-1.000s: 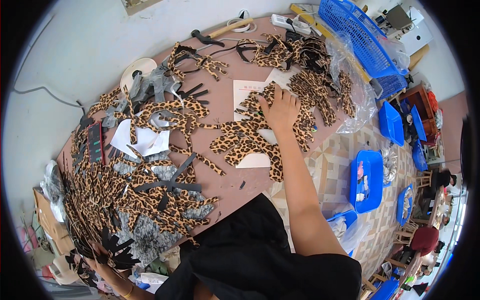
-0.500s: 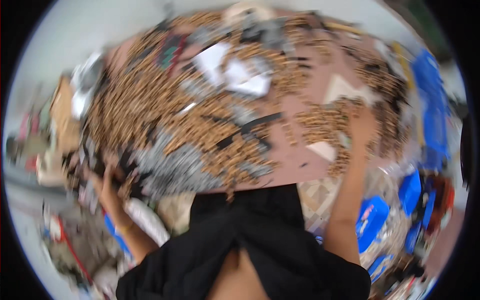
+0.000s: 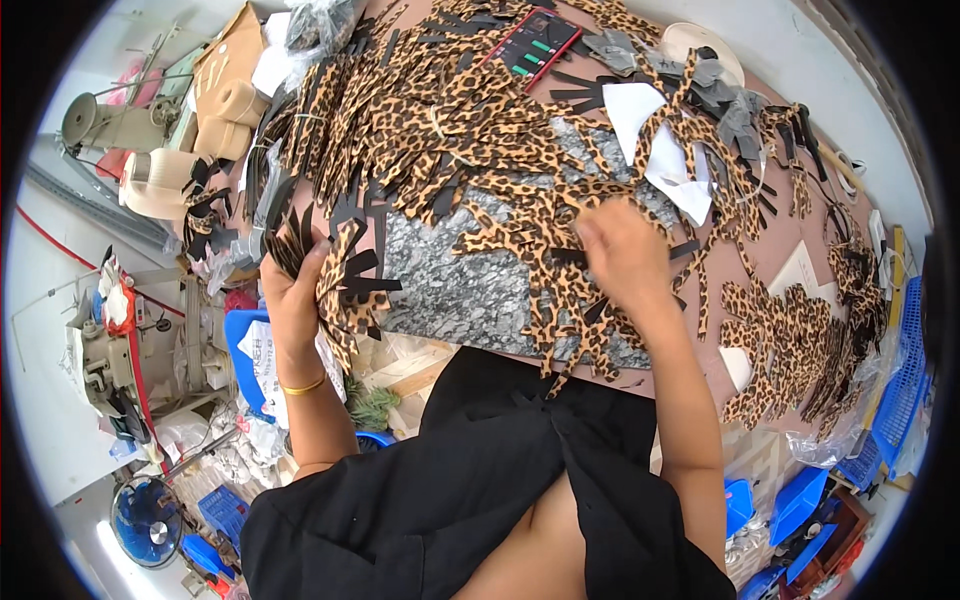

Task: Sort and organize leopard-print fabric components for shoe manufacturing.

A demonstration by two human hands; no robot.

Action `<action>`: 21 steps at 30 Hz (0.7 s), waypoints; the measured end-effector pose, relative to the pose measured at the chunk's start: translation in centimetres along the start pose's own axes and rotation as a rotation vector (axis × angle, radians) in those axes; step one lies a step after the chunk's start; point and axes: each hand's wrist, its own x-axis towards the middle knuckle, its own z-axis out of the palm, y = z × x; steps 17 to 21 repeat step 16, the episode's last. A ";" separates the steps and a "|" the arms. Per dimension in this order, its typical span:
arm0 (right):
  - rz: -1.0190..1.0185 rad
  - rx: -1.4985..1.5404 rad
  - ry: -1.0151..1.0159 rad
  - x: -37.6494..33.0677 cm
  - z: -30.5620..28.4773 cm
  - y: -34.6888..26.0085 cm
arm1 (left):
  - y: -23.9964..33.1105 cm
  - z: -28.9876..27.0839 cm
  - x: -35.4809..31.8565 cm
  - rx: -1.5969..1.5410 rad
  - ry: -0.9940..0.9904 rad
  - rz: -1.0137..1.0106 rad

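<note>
My left hand (image 3: 293,300) is closed around a bundle of leopard-print fabric strips (image 3: 345,300) with black backing, at the table's left front edge. The strips fan out above and to the right of the fist. My right hand (image 3: 628,255) is over a loose pile of leopard-print strips (image 3: 555,285) in the middle of the table. Its fingers are curled, and the back of the hand hides whatever is in them. Under that pile lies a grey marble-patterned sheet (image 3: 455,270). A large heap of similar strips (image 3: 400,110), partly tied in bundles, spreads behind the left hand.
A red-edged phone (image 3: 535,48) lies at the back beside white paper pieces (image 3: 675,170). More strips (image 3: 790,335) cover the right side. Thread cones (image 3: 165,183) and a machine (image 3: 90,122) stand at the left. Blue baskets (image 3: 905,370) are at the right edge.
The view has swung toward the left and sharpened. My right hand has gone from the right-hand pile to the middle one. The strip bundle in my left hand now shows clearly.
</note>
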 end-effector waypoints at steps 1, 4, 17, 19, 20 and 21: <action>-0.027 -0.054 0.130 0.9 -0.3 0.2 | -0.2 0.1 0.1 0.013 0.001 0.000; -0.047 -0.114 0.181 2.6 -1.3 2.0 | -0.7 0.7 0.7 -0.025 -0.014 0.010; 0.179 -0.229 -0.225 5.0 -1.2 2.5 | 0.8 2.6 1.4 -0.024 -0.093 0.082; 0.179 -0.229 -0.225 5.0 -1.2 2.5 | 0.8 2.6 1.4 -0.024 -0.093 0.082; 0.179 -0.229 -0.225 5.0 -1.2 2.5 | 0.8 2.6 1.4 -0.024 -0.093 0.082; 0.179 -0.229 -0.225 5.0 -1.2 2.5 | 0.8 2.6 1.4 -0.024 -0.093 0.082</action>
